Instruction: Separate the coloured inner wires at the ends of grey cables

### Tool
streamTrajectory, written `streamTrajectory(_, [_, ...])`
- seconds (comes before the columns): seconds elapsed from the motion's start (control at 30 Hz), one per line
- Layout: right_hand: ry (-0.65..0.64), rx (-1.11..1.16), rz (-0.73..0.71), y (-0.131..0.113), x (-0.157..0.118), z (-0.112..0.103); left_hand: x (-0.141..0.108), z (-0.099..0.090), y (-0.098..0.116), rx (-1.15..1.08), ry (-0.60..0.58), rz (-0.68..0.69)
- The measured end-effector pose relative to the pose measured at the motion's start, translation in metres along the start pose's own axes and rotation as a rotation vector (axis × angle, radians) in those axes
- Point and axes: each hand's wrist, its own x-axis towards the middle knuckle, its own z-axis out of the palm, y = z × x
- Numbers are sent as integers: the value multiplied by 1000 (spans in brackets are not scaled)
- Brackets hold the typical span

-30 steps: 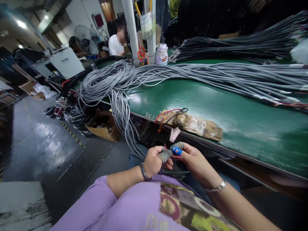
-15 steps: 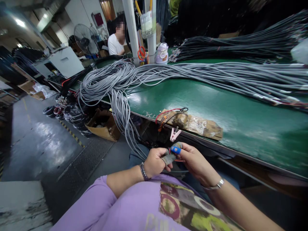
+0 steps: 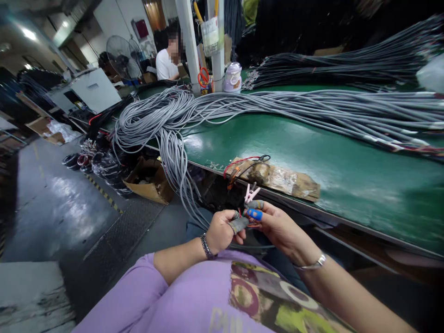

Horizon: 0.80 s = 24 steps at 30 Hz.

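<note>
Wires (image 3: 255,225), thin and red, right in the grip. Pinched them with the left hand (image 3: 222,231) and the right hand (image 3: 280,229), fingertips pressed on the wires and close together, with little ends poking up between. Wore grey wraps (image 3: 239,225) on some fingers and a blue wrap (image 3: 254,214) on the right hand.

Looked partway through, with the wires caught in both hands and not let go. Could not tell how much was done or how much was left, with fingers hiding most of the spot.

Just past the grip, saw a pink clip (image 3: 250,193) near a flat brown board (image 3: 307,187) on the green table (image 3: 294,143). Far past the grip and to its left, saw lots of grey cables (image 3: 152,120), looped on top and hanging over the edge.

Down to the left of the grip, saw an open box (image 3: 147,192) with something inside, too dark to name. Much farther left, saw another box (image 3: 39,124) with clear plastic (image 3: 60,132) in it. High past the grip, saw a see-through pouch (image 3: 211,41) on a post (image 3: 218,69), with yellow sticks (image 3: 198,11) poking out. Below the pouch, saw a purple jar (image 3: 232,78), but could not see inside.
</note>
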Motion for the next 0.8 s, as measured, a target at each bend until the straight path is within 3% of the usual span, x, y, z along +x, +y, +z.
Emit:
streamTrajectory(0.23, [158, 139, -114, 1, 6, -9, 3, -2, 1, -31, 34, -25])
streamTrajectory(0.3, [180, 173, -71, 1, 10, -15, 5, -3, 2, -96, 47, -32])
streamTrajectory(0.4, [102, 126, 17, 1, 19, -18, 9, -2, 7, -187, 29, -71])
streamTrajectory(0.53, [-37, 63, -35, -1, 30, -9, 15, 2, 16, -267, -5, -115])
streamTrajectory(0.8, [11, 199, -85, -2, 38, 5, 29, 7, 10, -323, -17, -101])
